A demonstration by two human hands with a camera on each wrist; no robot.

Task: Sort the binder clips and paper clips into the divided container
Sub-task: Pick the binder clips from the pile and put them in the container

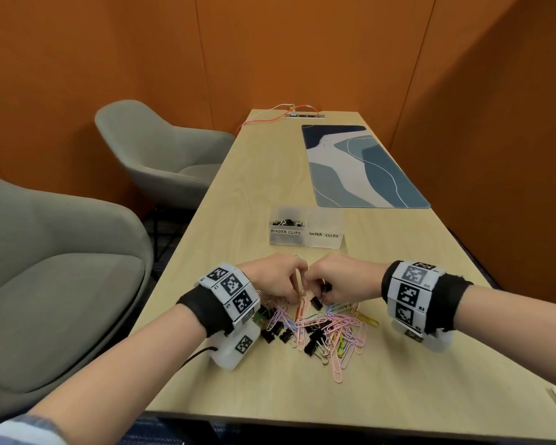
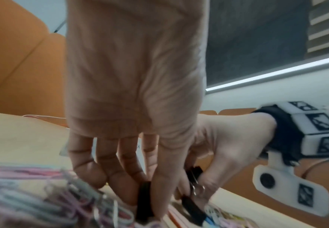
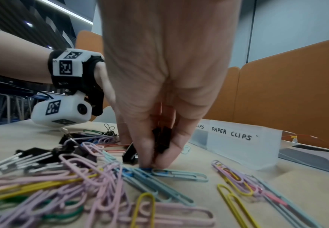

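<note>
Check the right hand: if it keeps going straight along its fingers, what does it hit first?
The right hand points steeply down, black binder clip pinched in its fingers. Straight on, it likely meets the light blue paper clips on the wooden table right below; the gap looks nearly closed.

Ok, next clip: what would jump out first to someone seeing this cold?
The tangle of pastel paper clips mixed with black binder clips on the near table, with both hands working its far edge. The right hand pinches a binder clip. Behind sits the divided container: the binder side holds clips, the paper side looks empty.
</note>
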